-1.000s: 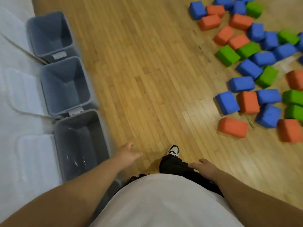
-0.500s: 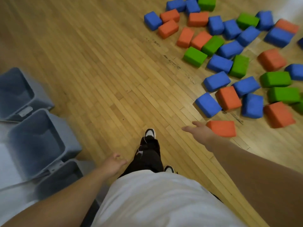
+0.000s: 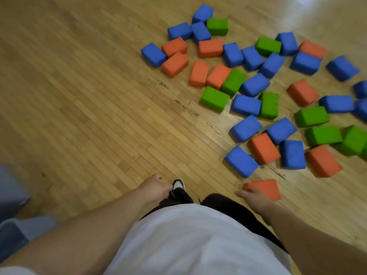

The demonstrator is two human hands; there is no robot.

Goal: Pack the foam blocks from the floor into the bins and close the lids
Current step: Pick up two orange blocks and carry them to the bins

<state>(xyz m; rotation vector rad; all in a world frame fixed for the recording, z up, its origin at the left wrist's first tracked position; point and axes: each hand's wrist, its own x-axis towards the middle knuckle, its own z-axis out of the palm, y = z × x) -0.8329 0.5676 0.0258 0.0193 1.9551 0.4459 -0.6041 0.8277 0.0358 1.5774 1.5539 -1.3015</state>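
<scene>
Rectangular foam blocks [image 3: 246, 105] in blue, orange and green lie scattered on the pale strip-wood floor [image 3: 89, 96], filling the upper right. Many touch or butt corner to corner, and their faces look matt with soft, rounded edges. The nearest orange foam block [image 3: 267, 188] lies a little apart from the cluster. The right hand [image 3: 253, 196] is spread and relaxed over its near corner, gripping nothing. The left hand [image 3: 154, 188] hangs loosely curled and empty. Blurred grey plastic bins [image 3: 10, 187] sit at the left edge.
</scene>
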